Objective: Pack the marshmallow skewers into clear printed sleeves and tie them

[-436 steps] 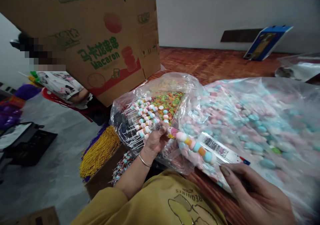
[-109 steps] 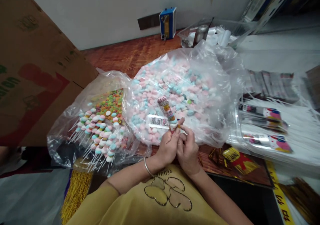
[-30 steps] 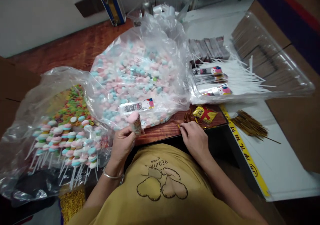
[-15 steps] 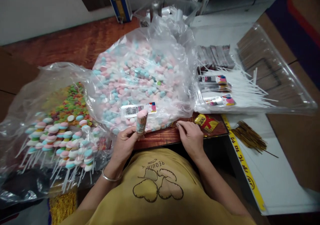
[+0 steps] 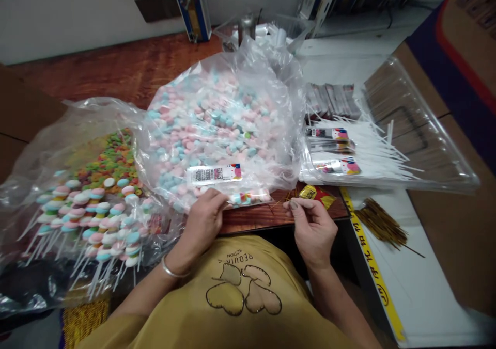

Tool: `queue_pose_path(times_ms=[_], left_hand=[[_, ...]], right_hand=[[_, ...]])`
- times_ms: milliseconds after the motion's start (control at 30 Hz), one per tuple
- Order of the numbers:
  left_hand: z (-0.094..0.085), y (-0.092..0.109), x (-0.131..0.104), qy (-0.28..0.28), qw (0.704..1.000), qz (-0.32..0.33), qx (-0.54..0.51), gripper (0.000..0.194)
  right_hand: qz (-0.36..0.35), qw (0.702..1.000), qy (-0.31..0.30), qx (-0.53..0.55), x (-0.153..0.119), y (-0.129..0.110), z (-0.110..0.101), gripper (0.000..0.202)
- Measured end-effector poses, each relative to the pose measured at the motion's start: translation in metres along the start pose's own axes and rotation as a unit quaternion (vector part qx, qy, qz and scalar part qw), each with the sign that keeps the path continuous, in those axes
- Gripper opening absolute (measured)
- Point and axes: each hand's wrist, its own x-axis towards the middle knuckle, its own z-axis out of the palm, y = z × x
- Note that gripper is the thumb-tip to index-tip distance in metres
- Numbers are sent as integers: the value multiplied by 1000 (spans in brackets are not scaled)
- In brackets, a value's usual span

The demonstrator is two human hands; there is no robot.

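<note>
My left hand [image 5: 204, 222] is closed around one end of a wrapped marshmallow skewer [image 5: 250, 198]. The skewer lies sideways, pointing right, in front of the big clear bag of pink, blue and white marshmallows [image 5: 217, 132]. My right hand [image 5: 313, 227] has thumb and fingertips pinched together; whatever is between them is too small to make out. Thin gold twist ties [image 5: 277, 205] lie on the table just left of those fingertips. Behind them is a red and yellow packet [image 5: 318, 195]. A printed clear wrapper [image 5: 214, 174] rests on the marshmallow bag.
Finished marshmallow skewers [image 5: 104, 220] are piled at left before a bag of colourful ring candies [image 5: 112, 158]. At right, a clear plastic tray [image 5: 445, 176] holds white sticks [image 5: 380, 150] and printed wrappers [image 5: 335, 165]. A bundle of gold ties [image 5: 382, 222] lies nearer.
The wrapped skewer has tipped from upright to lying sideways, and my left hand has moved right with it. My right hand has shifted right and turned, its fingertips now pinched.
</note>
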Motion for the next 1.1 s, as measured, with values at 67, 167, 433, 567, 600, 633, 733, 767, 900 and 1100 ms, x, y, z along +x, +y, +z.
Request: queue_pose_path(times_ms=[67, 167, 433, 567, 600, 633, 733, 767, 900, 1100], left_hand=[[13, 3, 1, -4, 999, 33, 30, 23], [30, 8, 3, 8, 997, 58, 48, 26], [49, 11, 0, 56, 991, 102, 61, 23], [52, 2, -7, 65, 985, 151, 54, 31], [52, 0, -8, 62, 984, 160, 50, 35], [52, -1, -9, 56, 984, 163, 43, 38], [51, -1, -8, 45, 991, 127, -2, 38], [51, 1, -7, 49, 993, 105, -20, 37], [50, 12, 3, 82, 988, 1, -129, 27], [56, 25, 20, 67, 829, -278, -480, 19]], right_hand=[[29, 998, -25, 46, -1, -13, 9, 16], [117, 980, -94, 130, -3, -27, 26, 27], [350, 873, -151, 303, -6, -23, 48, 45], [394, 846, -147, 329, -5, -21, 47, 46], [397, 843, -146, 332, -5, -20, 47, 46], [399, 842, -145, 334, -5, -20, 48, 46], [396, 842, -147, 336, -5, -20, 48, 44], [393, 843, -148, 337, -6, -20, 49, 43], [369, 855, -140, 337, -9, -19, 52, 42], [284, 905, -102, 299, -7, -2, 63, 44]])
